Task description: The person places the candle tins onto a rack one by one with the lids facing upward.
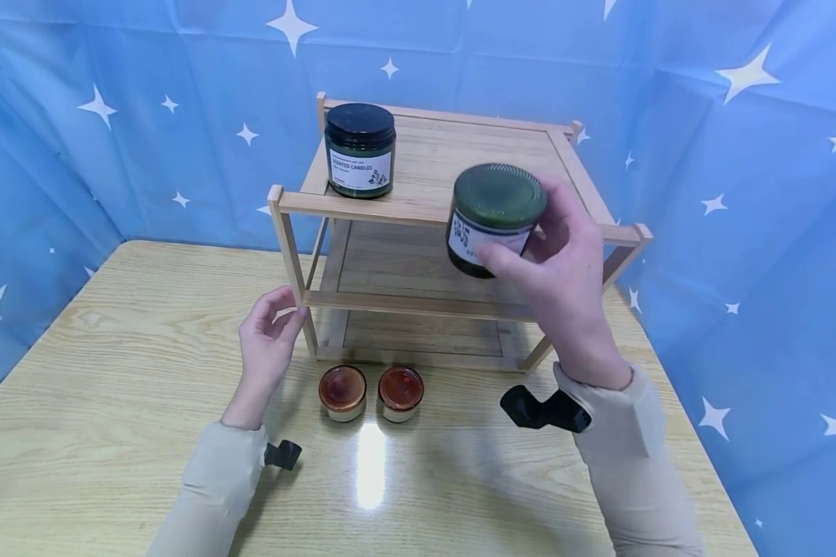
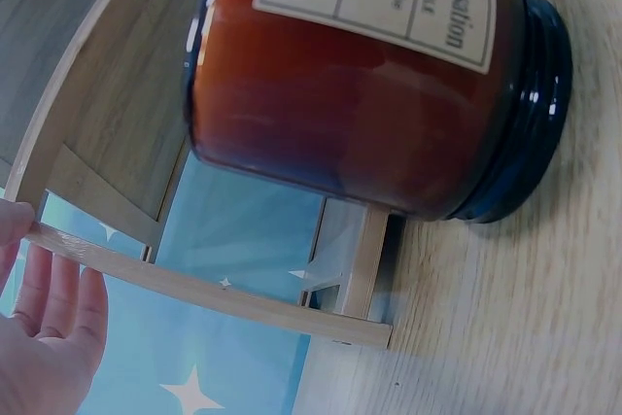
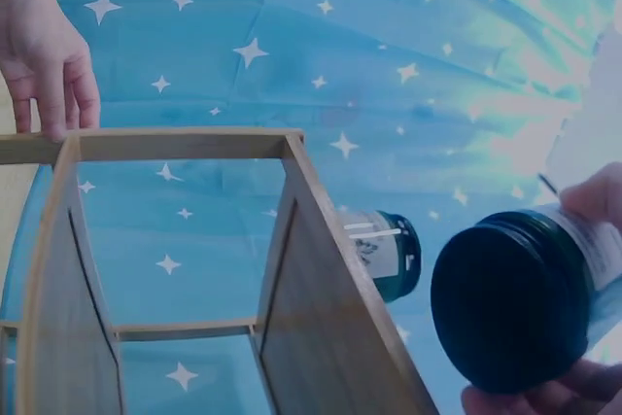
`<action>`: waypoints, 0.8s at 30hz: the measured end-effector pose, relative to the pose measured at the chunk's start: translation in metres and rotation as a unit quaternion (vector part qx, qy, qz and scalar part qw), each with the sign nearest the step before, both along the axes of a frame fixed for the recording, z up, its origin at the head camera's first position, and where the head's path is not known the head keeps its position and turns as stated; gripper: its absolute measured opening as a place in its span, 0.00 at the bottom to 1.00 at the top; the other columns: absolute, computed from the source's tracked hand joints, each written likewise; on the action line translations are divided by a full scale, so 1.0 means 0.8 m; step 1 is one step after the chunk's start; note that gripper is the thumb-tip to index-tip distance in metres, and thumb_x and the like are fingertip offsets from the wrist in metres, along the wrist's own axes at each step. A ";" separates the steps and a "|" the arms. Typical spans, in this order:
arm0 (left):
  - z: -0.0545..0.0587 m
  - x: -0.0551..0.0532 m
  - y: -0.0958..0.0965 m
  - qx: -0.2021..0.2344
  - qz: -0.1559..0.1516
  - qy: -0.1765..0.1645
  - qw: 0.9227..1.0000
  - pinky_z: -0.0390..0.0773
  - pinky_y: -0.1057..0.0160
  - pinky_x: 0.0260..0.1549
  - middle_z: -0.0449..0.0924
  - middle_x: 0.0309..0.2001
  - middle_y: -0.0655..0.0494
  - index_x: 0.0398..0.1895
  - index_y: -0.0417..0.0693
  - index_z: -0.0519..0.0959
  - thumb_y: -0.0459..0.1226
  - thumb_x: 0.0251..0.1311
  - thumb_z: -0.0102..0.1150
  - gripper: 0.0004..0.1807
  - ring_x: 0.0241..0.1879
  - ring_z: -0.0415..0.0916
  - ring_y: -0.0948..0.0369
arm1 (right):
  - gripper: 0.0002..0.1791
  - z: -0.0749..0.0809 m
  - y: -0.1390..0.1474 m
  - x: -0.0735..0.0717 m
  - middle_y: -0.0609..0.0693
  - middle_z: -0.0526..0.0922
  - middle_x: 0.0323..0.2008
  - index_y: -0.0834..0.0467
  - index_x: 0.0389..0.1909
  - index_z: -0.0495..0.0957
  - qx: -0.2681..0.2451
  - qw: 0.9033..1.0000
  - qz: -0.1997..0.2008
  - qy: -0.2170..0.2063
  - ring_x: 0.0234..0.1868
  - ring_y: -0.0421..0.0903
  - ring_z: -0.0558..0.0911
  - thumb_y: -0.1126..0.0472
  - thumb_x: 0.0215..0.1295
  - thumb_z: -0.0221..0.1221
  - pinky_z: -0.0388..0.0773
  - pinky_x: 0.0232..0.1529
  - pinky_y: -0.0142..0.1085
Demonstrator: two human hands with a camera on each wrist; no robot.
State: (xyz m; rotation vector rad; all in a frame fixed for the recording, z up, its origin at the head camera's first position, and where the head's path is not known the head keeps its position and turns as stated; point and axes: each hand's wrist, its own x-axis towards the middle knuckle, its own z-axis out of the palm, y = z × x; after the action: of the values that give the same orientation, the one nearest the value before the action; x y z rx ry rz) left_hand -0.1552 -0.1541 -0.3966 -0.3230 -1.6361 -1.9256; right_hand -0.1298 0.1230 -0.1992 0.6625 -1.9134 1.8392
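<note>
My right hand (image 1: 574, 282) grips a green candle jar (image 1: 498, 197) in the air before the top shelf's front rail. The jar is upside down, its glass base up; its black lid (image 3: 505, 308) shows in the right wrist view. On the top shelf's left side stands another green candle jar (image 1: 360, 155), upright, black lid on top. My left hand (image 1: 268, 340) holds the left front post of the wooden rack (image 1: 418, 305) between thumb and fingers, near the middle shelf. Two amber candle jars (image 1: 343, 393) (image 1: 400, 393) stand base-up on the table before the rack.
The rack has three levels and stands on a light wood-grain table (image 1: 111, 387). A blue curtain with white stars (image 1: 181, 116) hangs behind and at both sides. Close to the left wrist camera, one amber jar (image 2: 340, 114) fills much of the view.
</note>
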 end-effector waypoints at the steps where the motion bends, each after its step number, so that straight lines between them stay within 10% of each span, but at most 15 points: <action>1: 0.000 0.000 0.000 0.001 0.000 0.001 1.000 0.80 0.71 0.42 0.78 0.39 0.61 0.45 0.24 0.73 0.14 0.52 0.52 0.15 0.42 0.76 0.65 | 0.26 0.003 -0.002 -0.003 0.57 0.77 0.46 0.61 0.49 0.75 -0.004 1.000 0.000 0.000 0.48 0.52 0.75 0.70 0.43 0.65 0.78 0.51 0.37; 24: -0.002 -0.002 -0.002 -0.006 0.000 0.006 1.000 0.80 0.71 0.42 0.78 0.39 0.62 0.45 0.21 0.71 0.15 0.52 0.52 0.15 0.42 0.76 0.65 | 0.29 0.033 -0.026 -0.064 0.49 0.77 0.41 0.56 0.53 0.75 0.048 0.995 -0.070 -0.043 0.43 0.45 0.74 0.65 0.45 0.68 0.71 0.44 0.33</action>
State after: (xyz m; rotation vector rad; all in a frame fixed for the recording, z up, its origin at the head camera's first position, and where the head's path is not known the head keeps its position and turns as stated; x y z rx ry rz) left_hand -0.1564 -0.1554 -0.3981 -0.3387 -1.6409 -1.9098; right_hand -0.1807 0.1021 -0.1729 0.4725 -2.0596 1.7248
